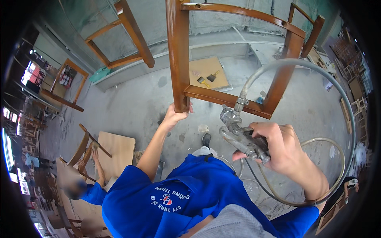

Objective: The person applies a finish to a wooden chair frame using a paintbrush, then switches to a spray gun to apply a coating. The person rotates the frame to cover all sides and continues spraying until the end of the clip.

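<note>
My left hand is wrapped round the lower end of a leg on a glossy brown wooden chair frame. The frame stands upright in front of me, with a curved rail on top and a straight rail lower down. In my right hand is a metal spray gun, its fingers closed about the handle. The gun's head is just below the frame's lower rail; whether they touch I cannot tell. A grey hose rises from the gun, arches over to the right and passes by my right forearm.
Two paintbrushes lie on a board on the floor beyond the frame. Other wooden frames hang at the left and far right. At left a co-worker's hand touches a wooden chair. Hose loops lie near my right side.
</note>
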